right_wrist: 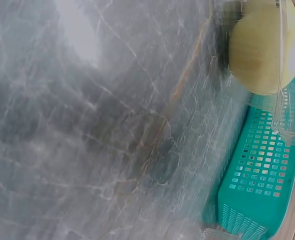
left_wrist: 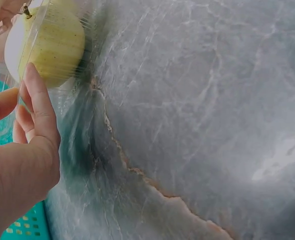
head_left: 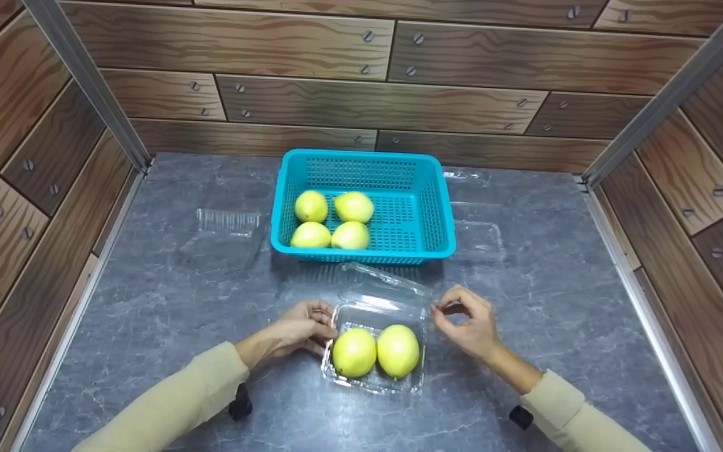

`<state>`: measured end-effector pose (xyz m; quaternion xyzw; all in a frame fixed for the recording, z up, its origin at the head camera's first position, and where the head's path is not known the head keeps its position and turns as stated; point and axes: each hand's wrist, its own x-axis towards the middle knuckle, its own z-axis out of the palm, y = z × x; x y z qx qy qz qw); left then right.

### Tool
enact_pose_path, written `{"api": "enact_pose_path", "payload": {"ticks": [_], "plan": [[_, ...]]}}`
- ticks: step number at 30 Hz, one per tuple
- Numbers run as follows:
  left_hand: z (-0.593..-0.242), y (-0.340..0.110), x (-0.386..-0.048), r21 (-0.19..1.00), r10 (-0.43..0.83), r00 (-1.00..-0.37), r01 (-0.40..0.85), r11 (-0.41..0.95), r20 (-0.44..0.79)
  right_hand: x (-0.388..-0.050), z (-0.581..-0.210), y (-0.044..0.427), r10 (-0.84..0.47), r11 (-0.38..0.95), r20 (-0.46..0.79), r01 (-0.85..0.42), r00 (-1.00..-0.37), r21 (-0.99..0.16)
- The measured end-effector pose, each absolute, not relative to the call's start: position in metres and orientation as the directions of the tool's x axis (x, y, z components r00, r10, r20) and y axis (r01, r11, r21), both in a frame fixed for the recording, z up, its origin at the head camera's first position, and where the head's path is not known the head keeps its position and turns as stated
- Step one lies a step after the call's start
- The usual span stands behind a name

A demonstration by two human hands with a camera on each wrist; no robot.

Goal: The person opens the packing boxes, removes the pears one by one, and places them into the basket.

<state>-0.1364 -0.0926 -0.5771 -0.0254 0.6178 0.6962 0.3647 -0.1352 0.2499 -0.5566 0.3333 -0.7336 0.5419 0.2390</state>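
Observation:
In the head view, a clear plastic clamshell container [head_left: 371,384] stands at the front middle with its lid [head_left: 383,282] raised at the back. Two yellow-green pears lie side by side inside, a left pear [head_left: 354,353] and a right pear [head_left: 398,351]. My left hand [head_left: 302,328] holds the container's left edge; the left wrist view has the thumb near the rim and a finger along the clear wall. At the lid's right side, the thumb and forefinger of my right hand [head_left: 471,323] pinch its edge. That hand is mostly out of the right wrist view.
Behind the container stands a turquoise basket [head_left: 446,245] with several pears in its left half. One clear plastic piece [head_left: 228,223] lies left of the basket, and more clear plastic [head_left: 477,238] lies to its right. Wood-patterned walls [head_left: 311,103] enclose the grey marbled table [head_left: 167,314].

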Motion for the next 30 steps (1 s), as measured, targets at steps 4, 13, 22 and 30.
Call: {"api": "enact_pose_path", "payload": {"ticks": [4, 13, 22, 30], "plan": [[-0.577, -0.094, -0.131, 0.837, 0.477, -0.730, -0.547, 0.023, -0.490, -0.137, -0.552, 0.250, -0.237, 0.201, 0.669, -0.709, -0.705, -0.676], [-0.579, -0.095, -0.120, 0.819, 0.501, -0.712, -0.573, -0.011, -0.492, -0.143, -0.550, 0.247, -0.238, 0.163, 0.624, -0.665, -0.744, -0.729], [-0.580, -0.093, -0.109, 0.815, 0.515, -0.707, -0.579, -0.030, -0.484, -0.148, -0.551, 0.239, -0.176, 0.173, 0.564, -0.590, -0.806, -0.789], [-0.577, -0.097, -0.100, 0.806, 0.516, -0.699, -0.591, -0.028, -0.495, -0.151, -0.553, 0.238, -0.166, 0.179, 0.516, -0.540, -0.840, -0.822]]}}
